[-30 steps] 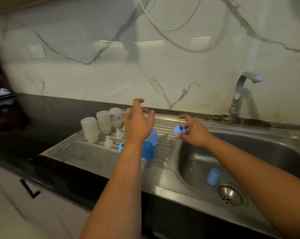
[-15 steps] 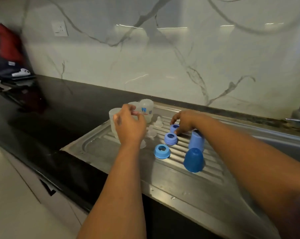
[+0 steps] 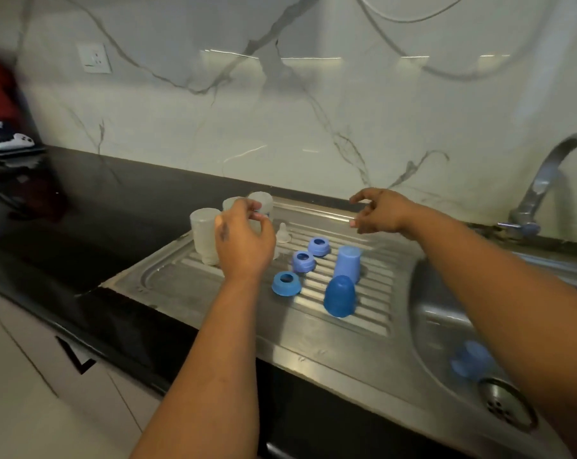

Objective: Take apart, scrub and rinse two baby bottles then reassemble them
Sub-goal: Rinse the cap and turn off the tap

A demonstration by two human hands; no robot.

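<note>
1. Evidently the taking apart is done: the parts stand loose on the steel draining board (image 3: 168, 279), set into the black counter (image 3: 81, 207), and none is screwed to another.
2. Three clear bottle bodies (image 3: 205, 234) stand upside down at the far left of the board, which looks like draining after a rinse, though I cannot see any wetness.
3. Three blue collar rings (image 3: 286, 284) lie in a row running from near to far, two blue caps (image 3: 339, 295) stand just to their right, and one clear teat (image 3: 283, 232) sits beyond them.
4. Another blue cap (image 3: 469, 361) lies down in the sink basin (image 3: 446, 313) beside the drain (image 3: 505, 404), so I judge that piece not yet finished.
5. Reassembly looks entirely undone.
6. The left hand (image 3: 242, 241) hovers in front of the bottle bodies, thumb and fingertips drawn together; whether it pinches something small I cannot tell.
7. The right hand (image 3: 378, 212) hangs above the far edge of the board, fingers loosely curled, holding nothing, apart from the rings and caps below it.
</note>
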